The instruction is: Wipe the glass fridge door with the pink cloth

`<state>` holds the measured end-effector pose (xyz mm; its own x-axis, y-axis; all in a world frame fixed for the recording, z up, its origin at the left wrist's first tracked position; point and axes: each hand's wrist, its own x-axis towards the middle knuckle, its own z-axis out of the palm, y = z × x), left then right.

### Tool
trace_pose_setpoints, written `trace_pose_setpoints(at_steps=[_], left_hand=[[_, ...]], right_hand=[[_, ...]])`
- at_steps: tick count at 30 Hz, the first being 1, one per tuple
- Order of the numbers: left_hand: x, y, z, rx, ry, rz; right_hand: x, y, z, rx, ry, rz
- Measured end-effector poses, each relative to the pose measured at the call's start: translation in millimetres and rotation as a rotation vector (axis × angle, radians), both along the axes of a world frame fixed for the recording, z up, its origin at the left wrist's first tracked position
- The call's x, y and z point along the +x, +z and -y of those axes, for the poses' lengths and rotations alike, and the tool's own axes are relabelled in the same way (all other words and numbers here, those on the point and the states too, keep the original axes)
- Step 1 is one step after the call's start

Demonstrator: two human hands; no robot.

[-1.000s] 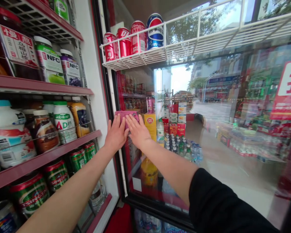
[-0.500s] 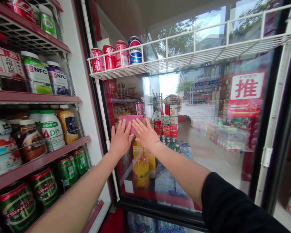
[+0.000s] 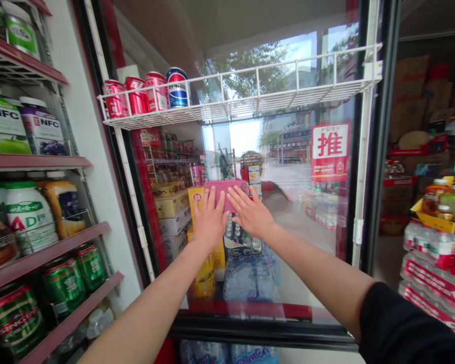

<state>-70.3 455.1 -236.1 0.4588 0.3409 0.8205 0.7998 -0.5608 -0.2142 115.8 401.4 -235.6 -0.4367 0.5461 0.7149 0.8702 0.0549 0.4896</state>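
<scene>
Both L hand (image 3: 210,220) & R hand (image 3: 253,214) hide pt. of pink cloth (image 3: 225,185).

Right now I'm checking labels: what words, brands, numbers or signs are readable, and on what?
"NFC": apple-pictured bottle
"NFC": purple-capped bottle
"AD": green-capped white bottle
"SINGTA": nearest green can
"百事可", blurry: blue can
"推", "PUSH" above: red-and-white sign
"2": bottle packs at right
Too small or blurred: the sign's small print, red cans, other green cans, water packs below.
The pink cloth shows no legible text.
</scene>
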Motion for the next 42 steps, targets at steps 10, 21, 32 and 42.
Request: trace_pose_setpoints(at_steps=[10, 21, 32, 42], left_hand=[[38, 6.7, 11, 0.017, -0.131, 0.016], [-55, 7.6, -46, 0.070, -0.104, 0.072], [-74, -13.8, -60, 0.094, -0.096, 0.008], [16, -12.6, -8, 0.101, -0.134, -0.018]], right_hand=[[3, 9.8, 31, 0.056, -0.083, -0.104], [-78, 1.8, -36, 0.040, 0.005, -0.090], [-77, -11.0, -57, 0.043, -0.009, -0.022], [24, -14.4, -1, 0.045, -0.050, 0.013]])
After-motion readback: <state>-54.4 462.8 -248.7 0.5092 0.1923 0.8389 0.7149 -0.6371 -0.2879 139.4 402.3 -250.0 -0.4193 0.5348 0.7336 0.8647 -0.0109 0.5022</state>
